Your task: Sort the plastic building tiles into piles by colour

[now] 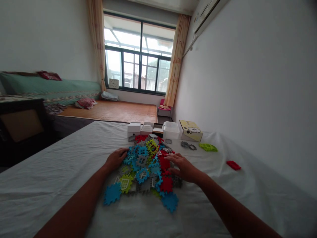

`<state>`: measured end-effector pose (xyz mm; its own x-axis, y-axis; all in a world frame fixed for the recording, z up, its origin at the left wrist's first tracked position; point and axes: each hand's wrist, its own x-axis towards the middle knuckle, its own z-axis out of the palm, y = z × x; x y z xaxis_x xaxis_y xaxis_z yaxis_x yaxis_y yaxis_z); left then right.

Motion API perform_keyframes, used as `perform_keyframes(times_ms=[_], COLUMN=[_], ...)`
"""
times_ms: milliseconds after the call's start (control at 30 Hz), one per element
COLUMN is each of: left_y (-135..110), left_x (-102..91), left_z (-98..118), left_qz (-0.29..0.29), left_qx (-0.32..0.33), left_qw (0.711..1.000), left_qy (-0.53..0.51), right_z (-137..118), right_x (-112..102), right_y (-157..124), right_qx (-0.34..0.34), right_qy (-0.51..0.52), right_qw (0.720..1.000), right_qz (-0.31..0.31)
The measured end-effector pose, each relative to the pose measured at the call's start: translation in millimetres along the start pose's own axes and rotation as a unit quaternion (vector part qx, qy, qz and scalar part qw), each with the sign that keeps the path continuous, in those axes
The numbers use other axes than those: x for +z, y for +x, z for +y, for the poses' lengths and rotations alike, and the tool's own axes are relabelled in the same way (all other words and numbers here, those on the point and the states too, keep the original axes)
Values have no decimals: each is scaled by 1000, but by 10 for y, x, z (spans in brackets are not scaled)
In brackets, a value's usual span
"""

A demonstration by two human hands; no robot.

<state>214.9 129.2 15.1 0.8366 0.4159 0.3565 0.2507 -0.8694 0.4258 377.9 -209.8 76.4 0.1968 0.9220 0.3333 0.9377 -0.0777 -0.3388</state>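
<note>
A heap of notched plastic building tiles in blue, red, lime green and grey lies on the white sheet in front of me. My left hand [116, 160] rests against the heap's left side, fingers stretched toward a blue window tile [128, 159]. On the opposite side, my right hand [182, 168] has its fingers apart over the red tiles [164, 164]. Neither hand visibly grips a tile. Nearest to me lie a flat blue tile [112, 194] at the left and another blue tile [170, 201] at the right. A lime tile [126, 183] with a white window frame sits between them.
Behind the heap stand a white box [134, 129], a clear plastic container [171, 131] and a yellow cartoon box [191, 131]. Toward the wall lie grey tiles [192, 147], lime tiles [208, 147] and red tiles [233, 165]. A dark cabinet [22, 125] stands left.
</note>
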Motion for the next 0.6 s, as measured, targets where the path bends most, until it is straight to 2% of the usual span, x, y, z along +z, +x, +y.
perform_keyframes(times_ms=[67,133,233,300,400,500,600], left_y=[0,2,9,14,18,16,14], left_x=[3,3,-1,-7,-20,-30,-29], left_z=[-1,-1,2,6,16,25,18], left_qz=[0,0,-3,-5,-5,-9,-7], left_qx=[3,4,1,0,-4,-9,-5], left_qw=[1000,1000,1000,1000,1000,1000,1000], left_qy=[-1,-1,0,-1,-5,-6,-10], right_z=[-110,-105,-53,-50,-37,133,549], right_x=[125,202,233,219,195,146,-36], right_y=[84,126,127,95,13,-122,-366], right_qx=[5,31,69,81,101,144,209], right_qy=[-18,-28,-25,-4,74,170,212], right_qw=[1000,999,996,994,988,970,941], right_qz=[0,3,47,75,85,97,158])
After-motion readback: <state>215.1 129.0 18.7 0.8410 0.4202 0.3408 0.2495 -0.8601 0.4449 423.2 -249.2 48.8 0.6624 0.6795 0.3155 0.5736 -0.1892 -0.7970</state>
